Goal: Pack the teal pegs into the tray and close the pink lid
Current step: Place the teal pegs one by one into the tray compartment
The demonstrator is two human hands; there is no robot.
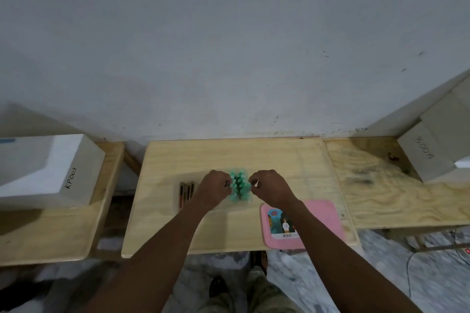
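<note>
view from above a plywood desk (279,160). a cluster of teal pegs (239,185) stands mid-desk, between two hands. the left hand (213,188) and right hand (270,188) press in from either side, fingers curled; whether they actually pinch pegs cannot be told through the blur. the tray is not clearly visible. the pink lid (323,216) lies flat just right of the pegs, partly under the right forearm. the pegs look small, light, hard plastic, likely to scatter; best squeezed as a bundle from both sides.

Blurred teal pegs (239,185) clustered mid-table; pink lid (323,221) flat, near right.
</note>
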